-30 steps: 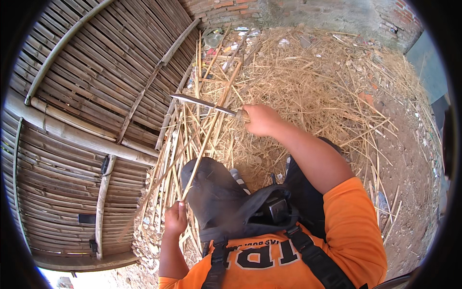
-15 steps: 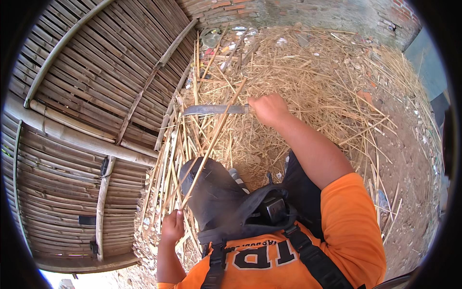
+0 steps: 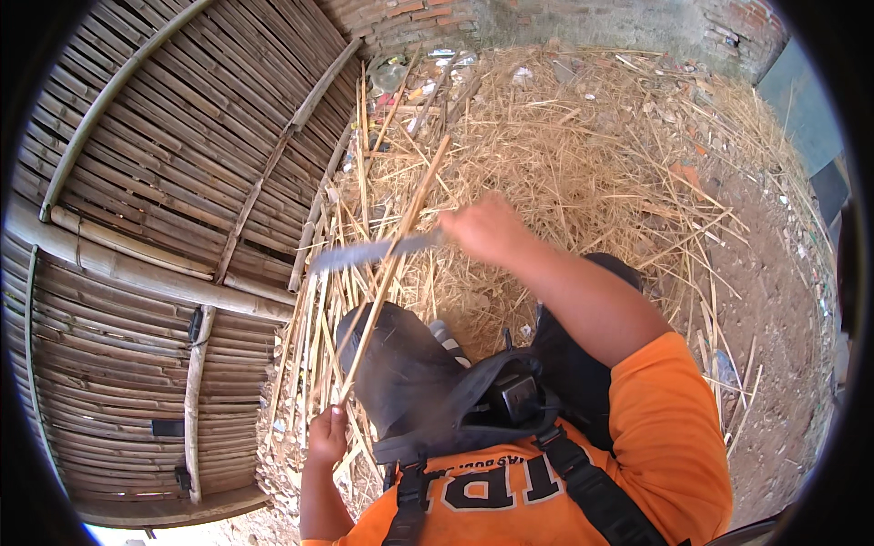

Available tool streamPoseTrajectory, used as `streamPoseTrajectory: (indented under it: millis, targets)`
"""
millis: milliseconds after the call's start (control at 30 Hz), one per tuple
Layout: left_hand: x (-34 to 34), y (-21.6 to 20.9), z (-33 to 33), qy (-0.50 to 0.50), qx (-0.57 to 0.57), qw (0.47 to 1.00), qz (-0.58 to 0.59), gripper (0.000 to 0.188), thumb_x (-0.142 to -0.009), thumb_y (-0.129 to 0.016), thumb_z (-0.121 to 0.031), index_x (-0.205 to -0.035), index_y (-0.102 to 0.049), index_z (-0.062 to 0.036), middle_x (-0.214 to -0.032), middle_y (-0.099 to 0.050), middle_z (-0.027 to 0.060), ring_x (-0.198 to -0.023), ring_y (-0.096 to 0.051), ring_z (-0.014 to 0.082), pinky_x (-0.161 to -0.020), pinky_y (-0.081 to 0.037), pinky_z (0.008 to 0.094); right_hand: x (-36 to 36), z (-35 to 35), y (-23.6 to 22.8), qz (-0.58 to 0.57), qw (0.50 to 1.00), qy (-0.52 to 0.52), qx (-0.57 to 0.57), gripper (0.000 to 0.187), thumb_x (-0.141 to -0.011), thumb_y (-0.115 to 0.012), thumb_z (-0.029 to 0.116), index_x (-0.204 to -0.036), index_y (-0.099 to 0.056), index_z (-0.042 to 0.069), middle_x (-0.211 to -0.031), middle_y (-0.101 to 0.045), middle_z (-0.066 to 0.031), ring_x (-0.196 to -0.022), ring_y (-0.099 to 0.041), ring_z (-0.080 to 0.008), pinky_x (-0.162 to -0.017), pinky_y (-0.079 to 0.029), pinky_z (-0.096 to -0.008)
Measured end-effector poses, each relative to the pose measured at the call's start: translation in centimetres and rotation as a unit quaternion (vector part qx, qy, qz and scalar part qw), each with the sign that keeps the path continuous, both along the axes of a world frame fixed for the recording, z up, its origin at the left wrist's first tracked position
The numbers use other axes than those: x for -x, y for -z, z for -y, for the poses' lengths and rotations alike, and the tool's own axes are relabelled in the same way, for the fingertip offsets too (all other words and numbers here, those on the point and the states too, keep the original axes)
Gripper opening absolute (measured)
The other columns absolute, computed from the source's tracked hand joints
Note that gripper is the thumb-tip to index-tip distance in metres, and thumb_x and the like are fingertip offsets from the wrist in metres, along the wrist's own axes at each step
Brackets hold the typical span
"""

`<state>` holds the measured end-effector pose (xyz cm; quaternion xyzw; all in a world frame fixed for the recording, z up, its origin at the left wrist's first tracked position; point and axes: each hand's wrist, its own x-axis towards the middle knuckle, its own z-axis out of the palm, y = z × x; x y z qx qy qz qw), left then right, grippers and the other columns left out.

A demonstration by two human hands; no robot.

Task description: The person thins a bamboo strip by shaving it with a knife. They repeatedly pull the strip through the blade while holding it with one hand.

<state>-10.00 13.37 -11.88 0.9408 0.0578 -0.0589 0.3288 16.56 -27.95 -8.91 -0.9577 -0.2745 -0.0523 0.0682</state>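
My right hand (image 3: 487, 229) grips the handle of a long grey knife (image 3: 369, 252), its blade pointing left and blurred by motion. The blade crosses a long pale bamboo stick (image 3: 393, 264) that slants from lower left to upper right. My left hand (image 3: 328, 435) holds the lower end of that stick, low near my dark trouser knee (image 3: 401, 364). More split bamboo sticks (image 3: 309, 337) lean against the wall just left of the held one.
A woven bamboo wall (image 3: 173, 182) with thick poles fills the left side. A heap of dry straw and bamboo shavings (image 3: 583, 146) covers the ground ahead. Brick wall (image 3: 437, 14) at the top, bare dirt (image 3: 783, 309) on the right.
The knife and my right hand have come down and toward me along the stick. My left hand has stayed low, holding the stick's end.
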Motion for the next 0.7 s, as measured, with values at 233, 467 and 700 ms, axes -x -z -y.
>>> streamPoseTrajectory:
  millis: [233, 467, 700]
  targets:
    - [3.9, 0.8, -2.6, -0.019, -0.099, 0.995, 0.012, 0.051, -0.107, -0.043, -0.039, -0.081, -0.06, 0.0015, -0.063, -0.058, 0.0192, -0.059, -0.059, 0.0322, -0.056, -0.044, 0.0419, -2.3, 7.3, -0.8, -0.095, 0.947, 0.286, -0.112, 0.025, -0.093, -0.065, 0.015, -0.118, -0.065, 0.011, -0.093, -0.071, -0.0096, -0.085, -0.07, -0.0267, -0.08, -0.058, -0.0431]
    - [1.8, 0.1, -2.4, -0.033, -0.052, 0.997, 0.052, 0.053, -0.109, -0.038, -0.039, -0.081, -0.058, 0.0007, -0.061, -0.054, 0.0081, -0.057, -0.05, 0.0178, -0.054, -0.04, 0.0382, -2.9, 7.5, -0.2, -0.192, 0.892, 0.298, -0.279, 0.031, -0.089, -0.063, 0.011, -0.118, -0.064, 0.005, -0.09, -0.069, -0.0134, -0.082, -0.07, -0.0245, -0.072, -0.055, -0.042]
    - [0.1, 0.8, -1.5, -0.051, -0.049, 0.997, -0.017, 0.052, -0.109, -0.039, -0.038, -0.087, -0.061, 0.0023, -0.069, -0.061, 0.0139, -0.065, -0.059, 0.0252, -0.063, -0.046, 0.0392, -2.3, 6.7, -0.2, -0.268, 0.804, 0.209, -0.488, 0.028, -0.089, -0.071, 0.016, -0.109, -0.057, 0.002, -0.079, -0.064, -0.0074, -0.061, -0.059, -0.0128, -0.057, -0.051, -0.03]
